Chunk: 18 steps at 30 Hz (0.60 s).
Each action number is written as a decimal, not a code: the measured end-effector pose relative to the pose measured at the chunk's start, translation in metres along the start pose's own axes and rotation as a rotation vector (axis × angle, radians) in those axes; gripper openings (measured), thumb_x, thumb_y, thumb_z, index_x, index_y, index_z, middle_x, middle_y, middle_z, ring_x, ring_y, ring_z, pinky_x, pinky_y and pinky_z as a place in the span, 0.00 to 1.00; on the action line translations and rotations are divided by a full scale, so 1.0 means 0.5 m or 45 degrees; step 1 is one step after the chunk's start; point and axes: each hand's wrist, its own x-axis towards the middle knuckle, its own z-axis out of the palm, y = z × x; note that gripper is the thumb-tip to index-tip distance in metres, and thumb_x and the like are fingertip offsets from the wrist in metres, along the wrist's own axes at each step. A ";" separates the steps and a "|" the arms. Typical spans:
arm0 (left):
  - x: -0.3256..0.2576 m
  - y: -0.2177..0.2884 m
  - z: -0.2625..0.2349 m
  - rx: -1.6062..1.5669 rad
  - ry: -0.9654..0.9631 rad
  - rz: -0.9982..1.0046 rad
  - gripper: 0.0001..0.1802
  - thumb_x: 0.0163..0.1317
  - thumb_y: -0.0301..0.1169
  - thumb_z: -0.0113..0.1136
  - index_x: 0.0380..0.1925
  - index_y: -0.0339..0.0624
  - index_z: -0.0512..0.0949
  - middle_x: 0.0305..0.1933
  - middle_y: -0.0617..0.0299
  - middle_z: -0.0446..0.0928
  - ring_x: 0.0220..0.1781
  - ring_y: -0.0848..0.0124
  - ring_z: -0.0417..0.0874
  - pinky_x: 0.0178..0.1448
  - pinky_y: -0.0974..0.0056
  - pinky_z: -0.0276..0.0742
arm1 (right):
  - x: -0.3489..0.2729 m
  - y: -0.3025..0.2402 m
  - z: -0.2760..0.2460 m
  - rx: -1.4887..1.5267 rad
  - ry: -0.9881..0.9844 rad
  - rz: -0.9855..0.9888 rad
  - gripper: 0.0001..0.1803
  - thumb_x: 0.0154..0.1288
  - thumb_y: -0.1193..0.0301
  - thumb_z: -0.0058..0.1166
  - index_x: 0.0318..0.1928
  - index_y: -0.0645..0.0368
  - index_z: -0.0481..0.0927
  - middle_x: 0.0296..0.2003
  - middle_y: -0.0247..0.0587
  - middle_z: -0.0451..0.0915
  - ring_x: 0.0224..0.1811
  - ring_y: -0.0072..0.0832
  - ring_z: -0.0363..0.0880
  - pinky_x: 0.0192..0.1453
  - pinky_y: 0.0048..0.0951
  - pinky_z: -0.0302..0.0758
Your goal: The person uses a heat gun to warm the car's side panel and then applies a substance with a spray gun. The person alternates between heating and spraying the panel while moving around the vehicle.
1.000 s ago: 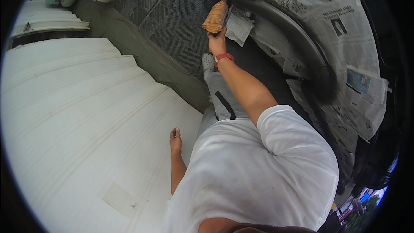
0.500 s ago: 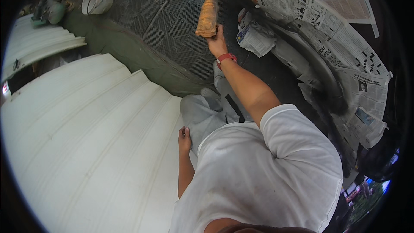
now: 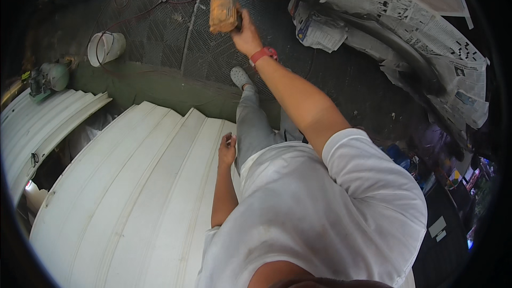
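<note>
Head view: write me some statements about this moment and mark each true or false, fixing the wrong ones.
1. The right hand holds an orange object. True.
2. The white bucket is in the picture's upper left. True.
3. The left hand grips that bucket. False: it is beside the grey trouser leg.
4. A red band circles the right wrist. True.
5. The newspaper sheets are at the lower left. False: they are at the upper right.
</note>
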 end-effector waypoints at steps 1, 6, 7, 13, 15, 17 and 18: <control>0.035 0.018 -0.031 0.010 0.009 0.053 0.31 0.77 0.49 0.57 0.68 0.38 0.74 0.64 0.47 0.81 0.64 0.56 0.83 0.68 0.55 0.76 | 0.032 -0.007 0.004 -0.024 0.060 -0.006 0.33 0.67 0.76 0.63 0.70 0.57 0.64 0.68 0.56 0.72 0.71 0.54 0.73 0.72 0.49 0.73; 0.097 0.031 -0.161 0.023 -0.030 0.079 0.28 0.78 0.47 0.56 0.67 0.39 0.74 0.63 0.47 0.81 0.62 0.57 0.83 0.68 0.55 0.77 | 0.088 0.012 0.077 -0.430 0.298 -0.254 0.31 0.66 0.77 0.62 0.68 0.57 0.67 0.69 0.53 0.71 0.73 0.54 0.69 0.73 0.51 0.71; 0.105 0.030 -0.180 0.049 -0.032 0.073 0.28 0.77 0.47 0.57 0.67 0.39 0.74 0.63 0.47 0.81 0.62 0.57 0.83 0.67 0.55 0.77 | 0.098 0.015 0.085 -0.499 0.281 -0.256 0.31 0.65 0.76 0.62 0.68 0.57 0.68 0.70 0.53 0.71 0.74 0.54 0.68 0.74 0.51 0.70; 0.149 0.002 -0.243 0.124 -0.087 0.052 0.28 0.77 0.47 0.57 0.67 0.40 0.74 0.62 0.47 0.82 0.62 0.56 0.84 0.67 0.55 0.78 | 0.132 0.048 0.134 -0.750 0.065 -0.041 0.32 0.64 0.75 0.64 0.68 0.57 0.71 0.71 0.52 0.70 0.76 0.51 0.66 0.77 0.52 0.66; 0.154 -0.007 -0.251 0.129 -0.132 0.035 0.28 0.77 0.47 0.57 0.68 0.40 0.74 0.62 0.47 0.81 0.62 0.56 0.84 0.67 0.55 0.78 | 0.130 0.080 0.137 -0.744 0.071 0.004 0.32 0.64 0.75 0.64 0.68 0.57 0.71 0.70 0.53 0.72 0.74 0.51 0.68 0.77 0.51 0.66; 0.154 -0.019 -0.264 0.220 -0.171 0.008 0.28 0.77 0.46 0.58 0.68 0.40 0.74 0.63 0.48 0.81 0.62 0.57 0.84 0.67 0.55 0.78 | 0.107 0.119 0.125 -0.659 0.124 0.040 0.32 0.63 0.75 0.64 0.68 0.57 0.71 0.68 0.54 0.74 0.73 0.53 0.70 0.77 0.50 0.67; 0.163 -0.017 -0.265 0.261 -0.196 0.009 0.27 0.77 0.46 0.58 0.68 0.40 0.74 0.63 0.48 0.81 0.63 0.58 0.84 0.67 0.56 0.78 | 0.092 0.139 0.109 -0.556 0.174 0.100 0.33 0.64 0.74 0.65 0.68 0.58 0.70 0.67 0.53 0.75 0.72 0.52 0.71 0.76 0.49 0.67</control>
